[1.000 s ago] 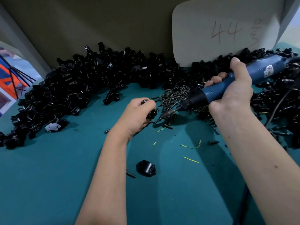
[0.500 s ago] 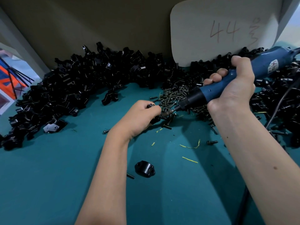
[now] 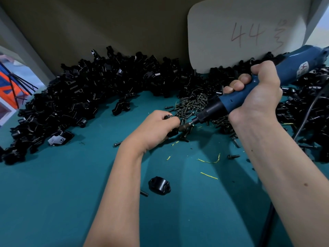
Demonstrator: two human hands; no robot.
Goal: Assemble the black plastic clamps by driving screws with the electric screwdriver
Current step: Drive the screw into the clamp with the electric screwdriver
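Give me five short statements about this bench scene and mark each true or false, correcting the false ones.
1. The right hand grips the blue electric screwdriver. True.
2. The left hand lies flat and empty on the mat. False: its fingers are curled round a small black clamp part.
3. The screwdriver's bit points away from the left hand. False: the tip points toward the part held in that hand.
4. A single black clamp piece lies alone on the teal mat, near the left forearm. True.
5. The loose screws are heaped on the mat just beyond the left hand. True.
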